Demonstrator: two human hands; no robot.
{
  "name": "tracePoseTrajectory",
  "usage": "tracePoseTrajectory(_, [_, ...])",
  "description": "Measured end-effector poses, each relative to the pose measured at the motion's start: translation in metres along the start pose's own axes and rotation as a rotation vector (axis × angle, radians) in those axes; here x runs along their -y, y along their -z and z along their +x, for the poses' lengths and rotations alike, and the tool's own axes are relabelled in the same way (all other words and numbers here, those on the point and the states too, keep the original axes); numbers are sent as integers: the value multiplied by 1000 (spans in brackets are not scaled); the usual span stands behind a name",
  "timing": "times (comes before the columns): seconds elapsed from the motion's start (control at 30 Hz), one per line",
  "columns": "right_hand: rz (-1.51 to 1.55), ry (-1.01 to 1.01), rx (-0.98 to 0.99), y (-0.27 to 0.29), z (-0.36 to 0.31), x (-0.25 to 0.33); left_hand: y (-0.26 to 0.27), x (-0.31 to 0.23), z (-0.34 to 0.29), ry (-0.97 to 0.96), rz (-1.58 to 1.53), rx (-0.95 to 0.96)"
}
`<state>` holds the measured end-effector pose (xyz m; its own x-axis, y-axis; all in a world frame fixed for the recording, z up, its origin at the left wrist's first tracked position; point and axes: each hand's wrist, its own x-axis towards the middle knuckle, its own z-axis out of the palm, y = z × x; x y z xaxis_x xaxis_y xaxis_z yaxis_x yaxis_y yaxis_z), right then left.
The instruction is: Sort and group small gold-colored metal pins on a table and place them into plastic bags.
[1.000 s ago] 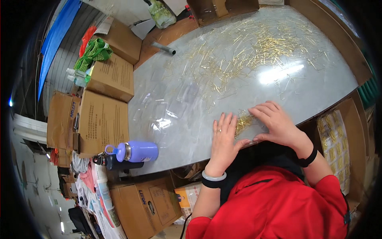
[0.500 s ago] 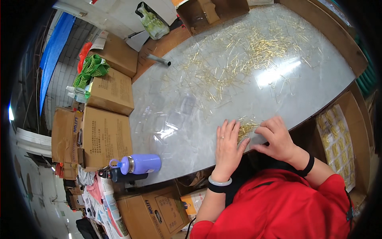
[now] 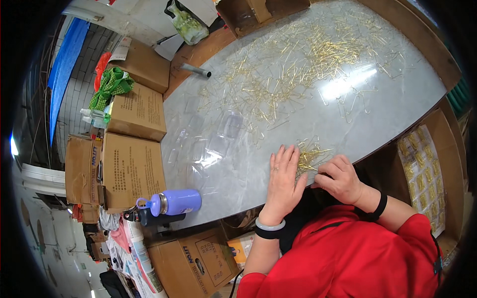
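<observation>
On the grey marbled tabletop [image 3: 392, 107], a small heap of gold-coloured wire hooks [image 3: 310, 153] lies between my two hands. My left hand [image 3: 284, 180] rests flat on the left side of this heap, fingers stretched out and thumb apart. To the right, at the table's near edge, my right hand [image 3: 340, 180] has its fingers curled in and thumb and fingertips close together. Whatever those fingertips hold, if anything, is too small to make out. Farther off, a wide scatter of loose wire hooks [image 3: 330, 52] covers the back of the table.
Clear plastic cases [image 3: 230, 124] lie left of centre. A purple bottle [image 3: 183, 202] and a black bottle [image 3: 158, 217] stand near the left edge, beside stacked cardboard boxes [image 3: 133, 171]. A grey tube [image 3: 197, 70] lies far left. At right, an open carton holds bagged hooks [image 3: 422, 174].
The right hand has drawn slightly down and left, its fingers curling closer together, so more of the small heap shows. My left hand stays almost in place.
</observation>
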<state>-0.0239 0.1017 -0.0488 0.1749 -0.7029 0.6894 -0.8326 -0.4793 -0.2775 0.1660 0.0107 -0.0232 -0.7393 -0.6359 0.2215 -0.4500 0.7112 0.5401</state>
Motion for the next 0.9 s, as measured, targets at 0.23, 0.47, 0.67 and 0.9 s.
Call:
tracePoseTrajectory(0.23, [192,-345,29,0,22,3,11,-6,1,-31,35,73])
tracePoseTrajectory(0.47, [158,-417,-77,9,34,-3,-7,-3,-2,16,139,-24])
tracePoseTrajectory(0.67, [-111,-312,185,42,19,-20,-12,-12,8,81,200,-101])
tracePoseTrajectory(0.9, [179,-283,136,5,33,-30,-15,-9,12,48,197,-142])
